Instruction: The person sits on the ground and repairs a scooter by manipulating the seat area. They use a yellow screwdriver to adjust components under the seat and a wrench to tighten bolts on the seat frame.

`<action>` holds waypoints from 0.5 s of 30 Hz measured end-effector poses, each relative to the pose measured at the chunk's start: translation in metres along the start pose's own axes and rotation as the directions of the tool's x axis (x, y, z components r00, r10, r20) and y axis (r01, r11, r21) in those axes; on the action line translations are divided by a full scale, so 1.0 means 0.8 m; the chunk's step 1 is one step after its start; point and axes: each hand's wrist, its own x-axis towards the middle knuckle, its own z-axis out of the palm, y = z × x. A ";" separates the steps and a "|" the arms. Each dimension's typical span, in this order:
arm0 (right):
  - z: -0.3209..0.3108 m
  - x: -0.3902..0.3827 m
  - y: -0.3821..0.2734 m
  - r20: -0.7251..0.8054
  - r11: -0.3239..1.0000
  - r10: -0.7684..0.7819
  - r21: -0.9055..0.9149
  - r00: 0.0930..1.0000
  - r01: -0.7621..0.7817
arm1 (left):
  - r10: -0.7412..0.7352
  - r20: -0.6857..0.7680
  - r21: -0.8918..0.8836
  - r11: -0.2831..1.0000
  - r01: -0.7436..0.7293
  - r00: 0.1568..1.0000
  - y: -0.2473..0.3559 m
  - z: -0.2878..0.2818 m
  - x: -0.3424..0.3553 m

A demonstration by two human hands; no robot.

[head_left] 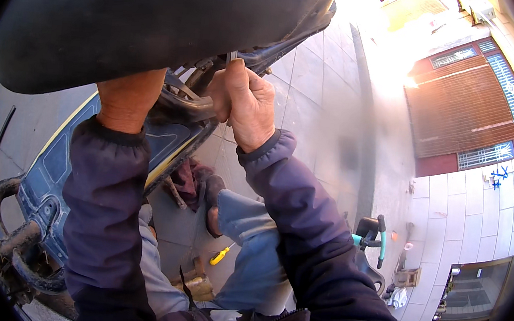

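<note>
A large black padded seat (159,21) of a scooter-like vehicle spans the upper left. My left hand (130,99) reaches beneath it; only the wrist and its back show, and the fingers are hidden. Just below the seat's right part, my right hand (245,100) is closed, its thumb pressed against a slim metal piece (232,55) that sticks up towards the seat edge. What else lies inside that fist cannot be seen. Dark frame parts (182,101) lie between my two hands. Under my left forearm stretches the vehicle's blue footboard (166,142) with a yellow edge.
A yellow-handled screwdriver (219,256) lies on the tiled floor between my legs, near a small wooden stool (198,285). Dark red cloth (190,182) is by my foot. A black bar (1,142) lies far left. A teal-handled ride-on or cart (379,240) stands right, near the wall.
</note>
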 end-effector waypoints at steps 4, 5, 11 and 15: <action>-0.003 0.002 -0.001 0.010 0.998 -0.042 -0.056 0.999 0.043 | 0.002 -0.008 0.034 0.999 -0.002 1.000 0.004 -0.003 0.003; -0.004 0.003 -0.001 0.017 0.997 -0.029 -0.070 0.999 0.030 | 0.002 -0.019 0.039 0.999 -0.001 1.000 0.005 -0.003 0.004; -0.009 0.011 -0.007 0.080 0.984 -0.042 -0.169 0.996 0.055 | 0.041 -0.025 0.022 0.999 -0.040 0.999 -0.001 0.000 0.001; -0.006 0.020 -0.016 0.064 0.988 -0.059 -0.139 0.996 0.067 | 0.019 0.062 -0.044 0.999 -0.016 0.998 0.002 -0.008 0.004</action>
